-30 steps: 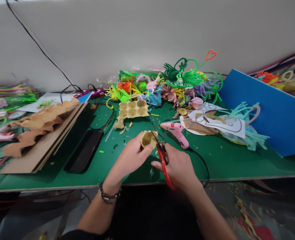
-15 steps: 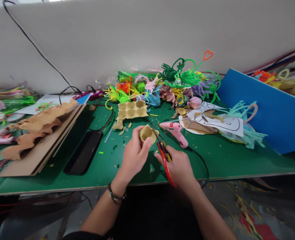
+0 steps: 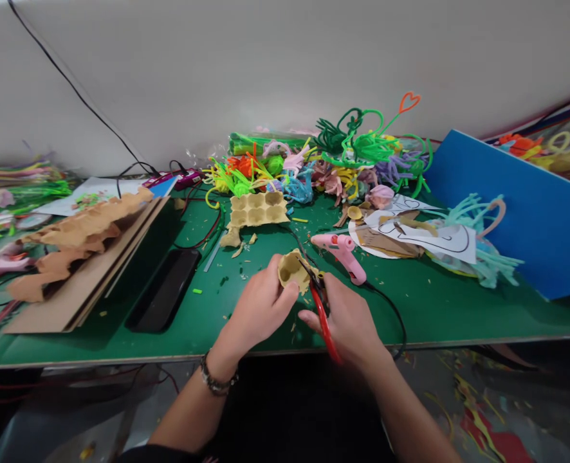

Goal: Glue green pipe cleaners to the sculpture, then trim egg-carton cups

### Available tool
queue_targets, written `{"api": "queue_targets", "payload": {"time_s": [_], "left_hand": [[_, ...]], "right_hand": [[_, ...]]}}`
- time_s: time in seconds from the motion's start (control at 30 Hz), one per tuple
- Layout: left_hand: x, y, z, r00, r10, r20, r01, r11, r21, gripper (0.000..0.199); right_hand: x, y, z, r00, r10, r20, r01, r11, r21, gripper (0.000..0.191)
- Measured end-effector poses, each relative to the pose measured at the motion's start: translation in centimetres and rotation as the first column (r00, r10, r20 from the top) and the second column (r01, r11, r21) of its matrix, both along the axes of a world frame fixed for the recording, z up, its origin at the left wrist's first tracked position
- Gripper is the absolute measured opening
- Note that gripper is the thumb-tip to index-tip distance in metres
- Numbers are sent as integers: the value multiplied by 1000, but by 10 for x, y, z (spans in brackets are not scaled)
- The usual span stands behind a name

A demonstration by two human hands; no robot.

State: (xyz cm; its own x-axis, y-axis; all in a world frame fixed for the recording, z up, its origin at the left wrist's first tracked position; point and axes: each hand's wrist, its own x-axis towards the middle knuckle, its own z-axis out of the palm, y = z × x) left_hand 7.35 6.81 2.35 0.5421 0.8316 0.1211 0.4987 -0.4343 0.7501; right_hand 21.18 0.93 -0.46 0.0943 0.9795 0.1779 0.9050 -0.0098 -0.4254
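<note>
Between the thumb and fingers of my left hand (image 3: 263, 302) is a tan egg carton cup (image 3: 292, 270) with a ragged rim, its hollow facing up toward me. My right hand (image 3: 350, 321) is closed around red-handled scissors (image 3: 321, 315), whose dark blades reach over the right side of the cup's rim. Whether the blades are touching the pulp I cannot tell. Just behind the hands lies a larger piece of egg carton (image 3: 260, 211) with several cups. A pink glue gun (image 3: 340, 251) rests on its side to the right of the scissors.
A black phone (image 3: 164, 292) and stacked cardboard sheets (image 3: 73, 289) are on the left of the green table (image 3: 266, 347). Bundled pipe cleaners (image 3: 294, 170) line the wall. At the right, paper cutouts (image 3: 420, 235) lie before a blue board (image 3: 507, 218). The glue gun's cord (image 3: 395, 308) hangs over the front edge.
The egg carton cup has shifted slightly right and down, tilting in my left hand. The scissor blades now lie across its rim at a different spot. The whole view has moved a little.
</note>
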Motion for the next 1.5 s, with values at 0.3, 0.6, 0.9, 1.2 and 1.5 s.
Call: {"api": "queue_targets", "payload": {"time_s": [0.3,0.6,0.9,1.2,1.5], "left_hand": [[-7,8,-2,999,-50,8,50,997,-59,11],[-15,15,-7,989,-86,119,98,990,-104,19],[-14,11,-1,978,-185,98,195,976,-97,18],[-21,15,-1,974,-212,80,219,973,-80,17],[-1,1,-12,983,139,123,-127,987,-94,26]], "right_hand": [[2,1,-2,998,-52,44,53,998,-44,45],[5,0,1,995,98,5,-98,995,-29,45],[1,1,0,990,116,76,-121,991,60,45],[2,0,2,998,34,49,-34,999,-2,57],[-6,2,-8,989,-145,-27,145,989,9,47]]}}
